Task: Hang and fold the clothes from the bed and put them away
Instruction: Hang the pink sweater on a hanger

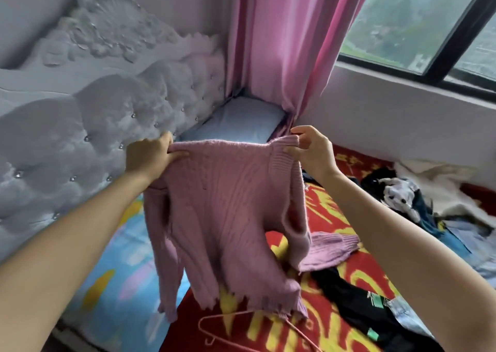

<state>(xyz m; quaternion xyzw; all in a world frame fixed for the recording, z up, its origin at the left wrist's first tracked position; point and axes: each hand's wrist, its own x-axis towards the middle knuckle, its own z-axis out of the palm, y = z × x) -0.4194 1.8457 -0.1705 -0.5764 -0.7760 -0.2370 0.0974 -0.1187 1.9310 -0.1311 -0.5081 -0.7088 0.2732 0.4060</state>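
The left hand (150, 156) and the right hand (312, 151) each pinch a top corner of the fuzzy pink knitted sweater (228, 206), holding it up over the red and yellow bed blanket (357, 271). Its bottom edge is ragged. One sleeve hangs on the left; the other droops onto the blanket. A thin pink hanger (236, 330) lies near, cut off at the bottom.

The ribbed knit sweater (228, 212) is mauve pink. The woven bed blanket (330, 325) is red with yellow figures. The fabric curtain (281, 42) is pink.
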